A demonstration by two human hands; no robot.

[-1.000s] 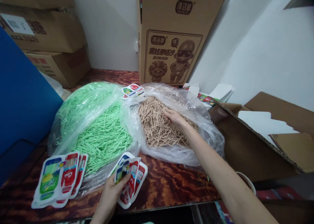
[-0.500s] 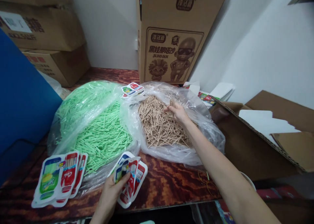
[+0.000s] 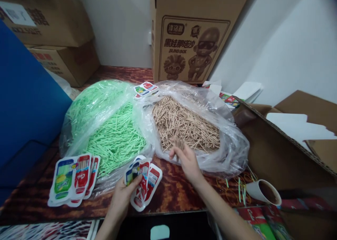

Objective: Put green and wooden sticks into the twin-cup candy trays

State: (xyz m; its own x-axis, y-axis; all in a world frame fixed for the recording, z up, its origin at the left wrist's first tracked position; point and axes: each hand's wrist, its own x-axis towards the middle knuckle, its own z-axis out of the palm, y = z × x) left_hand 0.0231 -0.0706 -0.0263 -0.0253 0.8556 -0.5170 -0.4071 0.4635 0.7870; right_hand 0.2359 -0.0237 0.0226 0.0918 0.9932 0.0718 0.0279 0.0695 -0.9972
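Note:
My left hand (image 3: pixel 126 191) is closed on several bottle-shaped packets (image 3: pixel 149 185) with red, green and white print, fanned out over the table's front edge. My right hand (image 3: pixel 186 157) pinches a small bunch of brown sticks (image 3: pixel 179 144) just above the near edge of an open plastic bag. That bag holds a heap of brown sticks (image 3: pixel 186 124). To its left lies another clear bag with light green sticks (image 3: pixel 116 138). A stack of filled packets (image 3: pixel 72 180) rests at the left front, against the green sticks' bag.
A tall printed carton (image 3: pixel 195 47) stands behind the bags, with more cartons (image 3: pixel 55 22) at back left. A blue panel (image 3: pixel 28 110) borders the left. On the right are an open cardboard box (image 3: pixel 276 152), a paper cup (image 3: pixel 263 192) and loose green sticks (image 3: pixel 240 191).
My right hand has come back from the middle of the brown heap toward me, near my left hand, with brown sticks in its fingers. The left hand keeps its packets. The view has shifted slightly.

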